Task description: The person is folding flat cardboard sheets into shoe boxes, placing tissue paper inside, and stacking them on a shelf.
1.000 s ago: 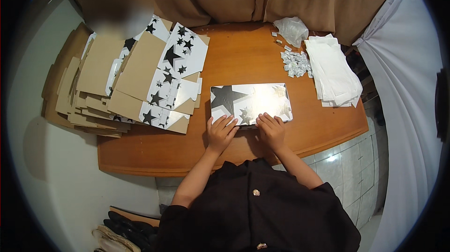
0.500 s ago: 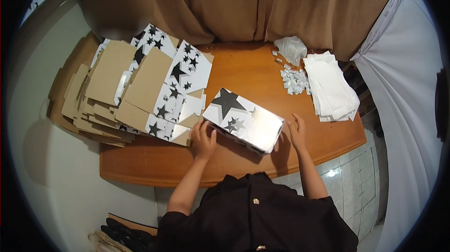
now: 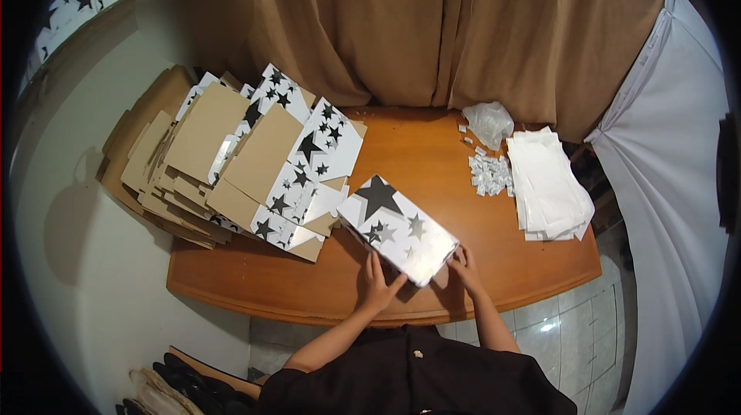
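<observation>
A closed white cardboard box printed with black and grey stars lies slantwise between my hands over the middle of the table. My left hand holds its near long side, with the thumb toward the near corner and the fingers against the wall. At the right end, my right hand grips the short side, its fingers partly hidden by the box edge. Whether the box rests fully on the wood or is slightly raised, I cannot tell.
Flattened cardboard boxes, some star-printed, are piled on the table's left side. Toward the right lie small white packets, a clear plastic bag and a stack of white paper sheets. A brown curtain hangs behind the wooden table.
My left hand has moved from beside the box's left end to its near side. My right hand has closed in on the right end. The view has shifted, showing more of the curtain.
</observation>
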`<state>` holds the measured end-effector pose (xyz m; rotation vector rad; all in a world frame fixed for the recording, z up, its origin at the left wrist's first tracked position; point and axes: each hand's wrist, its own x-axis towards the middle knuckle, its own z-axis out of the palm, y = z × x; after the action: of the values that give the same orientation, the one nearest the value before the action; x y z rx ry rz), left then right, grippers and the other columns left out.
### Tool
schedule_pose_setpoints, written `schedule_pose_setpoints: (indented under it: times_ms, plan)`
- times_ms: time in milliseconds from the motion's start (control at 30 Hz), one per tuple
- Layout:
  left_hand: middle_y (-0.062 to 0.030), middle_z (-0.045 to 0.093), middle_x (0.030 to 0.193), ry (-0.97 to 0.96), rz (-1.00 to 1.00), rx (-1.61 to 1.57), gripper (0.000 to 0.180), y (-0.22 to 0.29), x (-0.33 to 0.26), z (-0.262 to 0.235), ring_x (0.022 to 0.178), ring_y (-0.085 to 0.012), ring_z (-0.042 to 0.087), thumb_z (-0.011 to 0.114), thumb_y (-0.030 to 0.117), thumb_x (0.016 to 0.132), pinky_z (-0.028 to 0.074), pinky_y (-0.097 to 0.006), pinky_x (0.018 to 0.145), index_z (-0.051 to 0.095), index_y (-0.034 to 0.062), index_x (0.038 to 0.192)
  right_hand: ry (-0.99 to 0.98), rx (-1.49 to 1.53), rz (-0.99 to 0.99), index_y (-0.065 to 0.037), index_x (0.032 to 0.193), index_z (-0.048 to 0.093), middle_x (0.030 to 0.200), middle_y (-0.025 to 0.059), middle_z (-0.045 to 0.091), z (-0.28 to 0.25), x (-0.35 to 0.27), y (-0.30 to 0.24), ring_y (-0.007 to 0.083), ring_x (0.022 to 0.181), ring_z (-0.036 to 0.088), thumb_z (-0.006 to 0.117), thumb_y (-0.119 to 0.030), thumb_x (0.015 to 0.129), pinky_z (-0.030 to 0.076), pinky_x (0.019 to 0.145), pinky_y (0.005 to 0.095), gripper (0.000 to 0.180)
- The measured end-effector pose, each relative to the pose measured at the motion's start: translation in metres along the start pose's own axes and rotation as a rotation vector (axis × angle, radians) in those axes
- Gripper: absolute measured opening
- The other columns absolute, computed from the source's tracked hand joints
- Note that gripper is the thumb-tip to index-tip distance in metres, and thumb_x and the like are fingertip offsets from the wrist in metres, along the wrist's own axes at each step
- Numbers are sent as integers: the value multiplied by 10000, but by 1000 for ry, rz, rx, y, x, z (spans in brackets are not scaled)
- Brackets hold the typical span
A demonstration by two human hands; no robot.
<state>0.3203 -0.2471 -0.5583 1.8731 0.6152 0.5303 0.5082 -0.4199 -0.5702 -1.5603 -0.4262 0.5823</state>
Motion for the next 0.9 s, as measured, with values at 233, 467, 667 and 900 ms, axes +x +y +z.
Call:
schedule_pose_setpoints:
  times_ms: [233,467,667,900]
  plan:
    - [-300,-65,1461,38,-39,-158,1004,9,-11,6,1374,-399,-29,590,375,854,42,-425,1113,-133,-79,1383,-127,68,-38,-25,1198,413,1102,148,515,24,-25,-26,225,1079,473,789,-287,707,377,928,355,672]
    - [-139,-58,1505,108,70,-569,889,106,-23,-27,1378,-239,88,406,38,911,117,-340,1092,-358,174,1346,-205,-83,-440,-4,1301,278,1223,147,376,38,-18,-76,220,1101,409,694,-375,786,332,953,365,759]
    - [-140,-26,1505,333,125,-586,914,185,-56,-52,1371,-231,113,403,15,905,120,-348,1091,-393,187,1319,-462,-33,-817,-81,1408,-107,1366,206,221,74,-39,-159,302,1305,234,823,-367,635,244,1042,448,1243]
    - [-172,-204,1483,557,376,-287,899,242,-92,-72,1390,-248,-60,456,76,915,30,-364,1107,-338,42,1336,-244,-28,-1426,-184,1430,-81,1427,253,40,129,-46,-208,490,1305,93,825,-503,570,208,1013,615,1289]
